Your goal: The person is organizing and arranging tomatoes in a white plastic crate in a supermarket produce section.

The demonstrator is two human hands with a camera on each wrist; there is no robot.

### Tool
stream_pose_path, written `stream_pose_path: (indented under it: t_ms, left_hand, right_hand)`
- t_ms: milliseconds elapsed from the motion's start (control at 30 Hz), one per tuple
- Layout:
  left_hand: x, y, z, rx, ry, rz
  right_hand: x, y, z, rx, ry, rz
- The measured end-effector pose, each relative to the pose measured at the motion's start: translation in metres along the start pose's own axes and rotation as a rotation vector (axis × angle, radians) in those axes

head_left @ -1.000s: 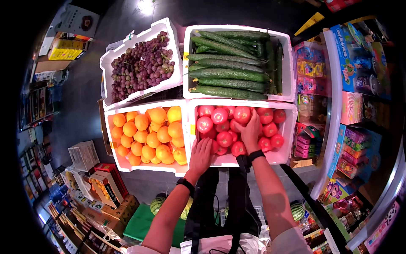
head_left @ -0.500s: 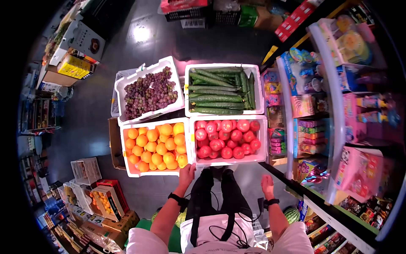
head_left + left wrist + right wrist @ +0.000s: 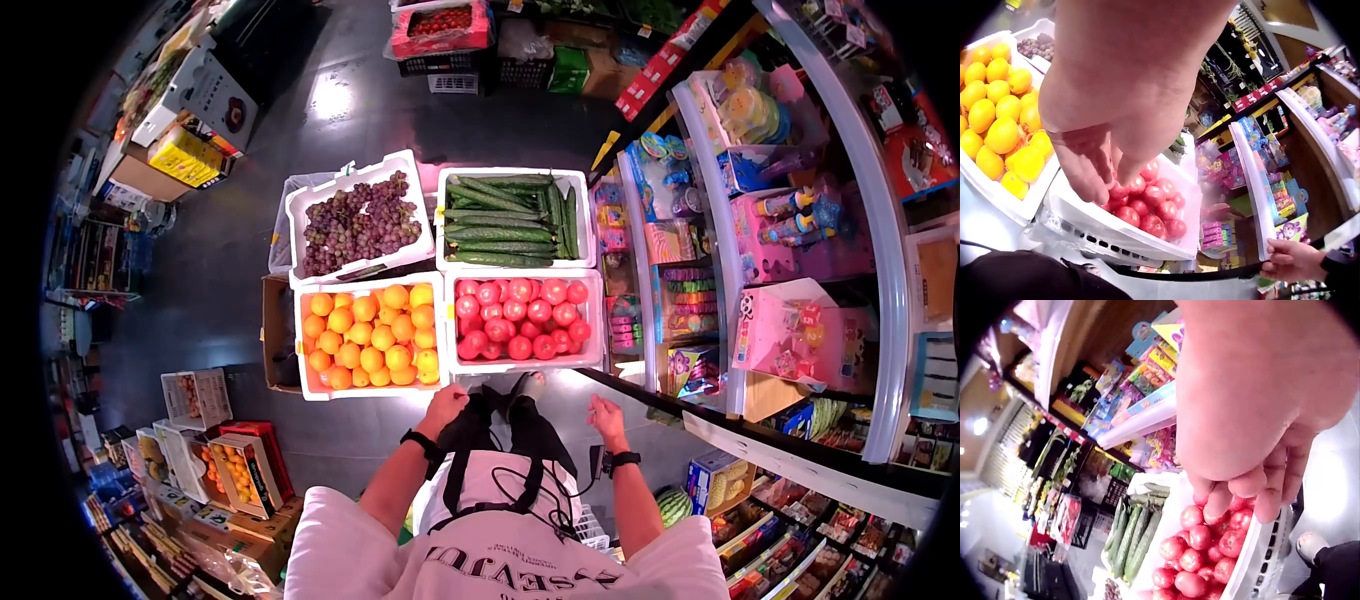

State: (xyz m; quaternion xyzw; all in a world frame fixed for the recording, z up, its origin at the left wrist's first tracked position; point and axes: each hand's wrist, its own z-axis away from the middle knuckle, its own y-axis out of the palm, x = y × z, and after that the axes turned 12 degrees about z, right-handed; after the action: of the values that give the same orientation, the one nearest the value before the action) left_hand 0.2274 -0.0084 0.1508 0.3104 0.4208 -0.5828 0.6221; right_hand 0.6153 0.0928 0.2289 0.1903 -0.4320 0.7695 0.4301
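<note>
My left hand [image 3: 445, 405] hangs just in front of the near rim of the crates, fingers loosely curled and holding nothing. To the right, apart from the crates, my right hand [image 3: 607, 418] hangs with relaxed, bent fingers and no object in them. Nearest to both is a white foam crate [image 3: 598, 345] of red tomatoes [image 3: 520, 318]. Left of it stands a crate of oranges [image 3: 370, 335]. Behind these are cucumbers [image 3: 500, 220] on the right and purple grapes [image 3: 360, 222] on the left. In the left wrist view, the fingers [image 3: 1088, 178] overlap the tomato crate's edge.
Shelves with colourful boxed toys [image 3: 785, 330] run along the right side. A watermelon [image 3: 673, 505] lies low on the right. Crates and boxes with more oranges [image 3: 238, 475] stand at the lower left. Dark tiled floor [image 3: 210, 300] shows left of the crates.
Both hands have left the tomatoes and come back toward the body; the right hand no longer grips a tomato. The head view has drawn back, so the crates look smaller.
</note>
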Motion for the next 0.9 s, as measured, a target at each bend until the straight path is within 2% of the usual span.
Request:
stream_pose_path:
  t_ms: [33, 67, 100, 167, 200, 267, 300, 333, 400, 467, 600, 667, 900]
  left_hand:
    - [-0.003, 0.001, 0.004, -0.007, 0.006, 0.007]
    - [-0.005, 0.002, 0.004, 0.037, -0.154, -0.06]
    - [-0.008, 0.004, 0.003, 0.082, -0.315, -0.126]
    - [-0.007, 0.008, 0.003, 0.085, -0.33, -0.131]
    - [0.002, 0.01, 0.004, 0.099, -0.278, -0.137]
    - [0.009, 0.013, 0.001, 0.084, -0.197, -0.218]
    - [0.018, 0.014, -0.001, 0.082, -0.213, -0.217]
    - [0.032, 0.017, -0.001, 0.025, -0.256, -0.15]
    - [0.055, 0.022, 0.013, -0.018, -0.333, -0.087]
    - [0.069, 0.021, 0.027, -0.079, -0.377, 0.033]
    - [0.136, 0.025, 0.084, -0.155, -0.481, 0.095]
    - [0.149, 0.028, 0.113, -0.159, -0.512, 0.076]
    - [0.137, 0.051, 0.135, -0.195, -0.52, 0.094]
  right_hand:
    - [0.006, -0.007, 0.002, 0.12, 0.193, 0.048]
    - [0.004, -0.005, 0.002, 0.074, 0.107, 0.015]
    - [0.007, -0.005, 0.003, 0.01, 0.007, 0.107]
    - [-0.03, 0.014, -0.03, 0.03, -0.063, -0.032]
    - [-0.028, 0.02, -0.04, 0.031, -0.058, -0.032]
    - [-0.007, 0.046, -0.076, -0.046, -0.163, 0.247]
    - [0.011, 0.059, -0.094, -0.014, -0.208, 0.375]
    - [0.001, 0.078, -0.123, -0.034, -0.445, 0.354]
    - [0.026, 0.111, -0.16, -0.1, -0.612, 0.625]
    - [0.046, 0.135, -0.195, -0.138, -0.783, 0.707]
    - [0.061, 0.16, -0.238, -0.063, -0.827, 0.984]
    - [0.056, 0.168, -0.253, -0.054, -0.871, 1.105]
    - [0.047, 0.175, -0.284, -0.009, -0.987, 1.279]
